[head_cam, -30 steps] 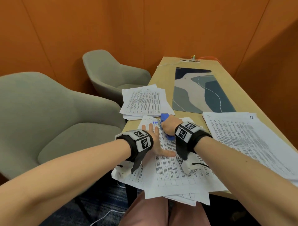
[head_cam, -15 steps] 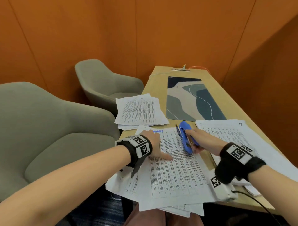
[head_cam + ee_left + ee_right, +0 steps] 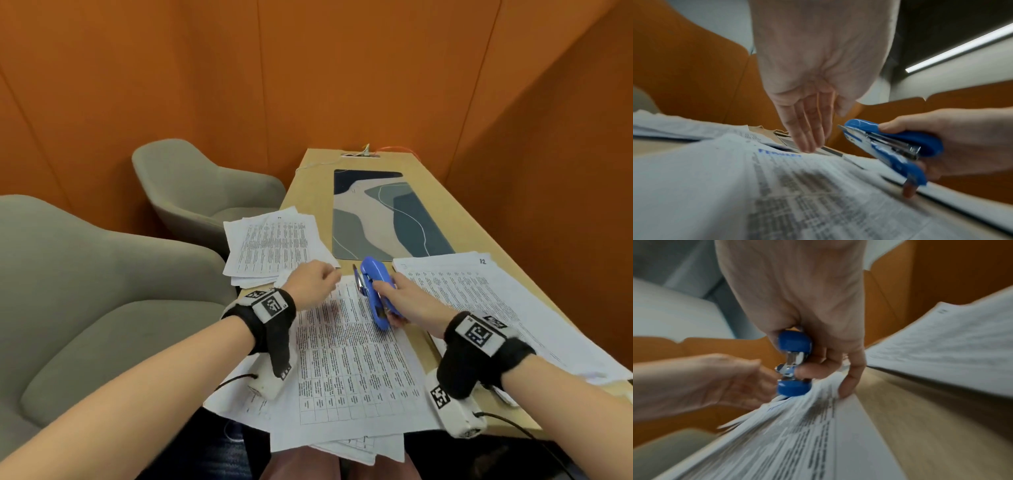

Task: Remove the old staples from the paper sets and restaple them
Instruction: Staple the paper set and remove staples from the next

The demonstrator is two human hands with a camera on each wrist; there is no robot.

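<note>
A printed paper set lies in front of me, hanging over the near edge of the table. My right hand grips a blue stapler by its rear, held just above the set's right edge with its nose pointing away. The left wrist view shows the stapler with its jaws slightly apart and nothing between them. My left hand reaches to the set's top left corner. Its fingers are straight, tips at the page's top edge by a blue heading; I cannot tell if they touch.
Another pile of printed sheets lies at the table's left edge, and a larger stack on the right. A patterned desk mat covers the far middle. Two grey armchairs stand on the left. Orange walls close the room in.
My right hand drew the stapler away from the set's top left corner and over to the right. My left hand lifted off the page and moved forward to that corner.
</note>
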